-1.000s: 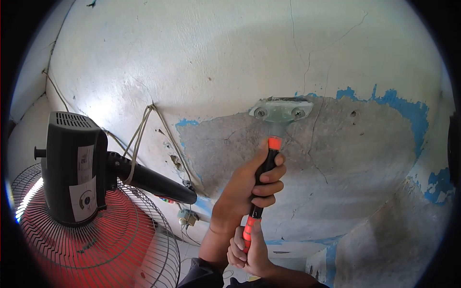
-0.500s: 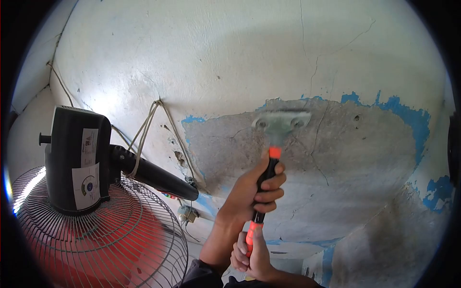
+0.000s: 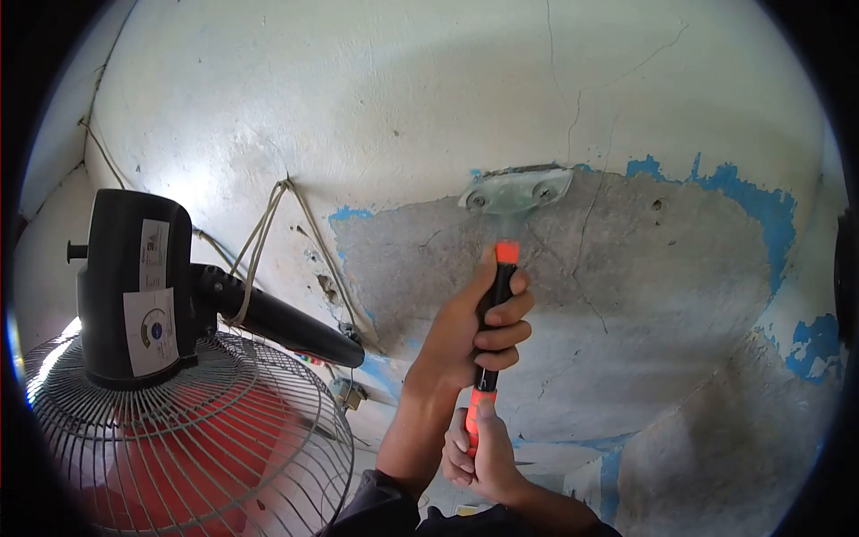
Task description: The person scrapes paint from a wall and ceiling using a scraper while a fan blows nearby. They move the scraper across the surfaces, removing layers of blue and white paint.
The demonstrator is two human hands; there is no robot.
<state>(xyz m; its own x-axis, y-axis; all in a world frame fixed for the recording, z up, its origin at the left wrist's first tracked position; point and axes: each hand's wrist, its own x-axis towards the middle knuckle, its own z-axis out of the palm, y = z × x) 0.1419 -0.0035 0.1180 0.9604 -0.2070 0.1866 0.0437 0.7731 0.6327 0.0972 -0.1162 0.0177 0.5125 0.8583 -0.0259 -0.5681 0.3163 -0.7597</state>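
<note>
A wall scraper point(image 3: 512, 215) with a wide pale head and a black and orange handle is held in both hands. My left hand point(image 3: 474, 322) is wrapped round the black upper grip, its thumb along the handle. Below it, my right hand point(image 3: 488, 452) closes round the orange lower end. The scraper's blade edge meets the upper border of a bare grey patch point(image 3: 662, 259), where the cream paint point(image 3: 403, 98) begins. Two screws show on the head. Flecks of blue paint point(image 3: 752, 201) edge the patch on the right.
A fan point(image 3: 139, 286) with a wire guard and red blades stands close at the left. Its black tube point(image 3: 286, 318) reaches toward the wall, with a cord point(image 3: 259, 242) looped over it. Cracks and small holes mark the wall. A small electrical fitting point(image 3: 347, 394) hangs low.
The scraper has moved up to the paint border, both hands still gripping it. Its head, blurred before, now shows more sharply. The whole view has shifted slightly.
</note>
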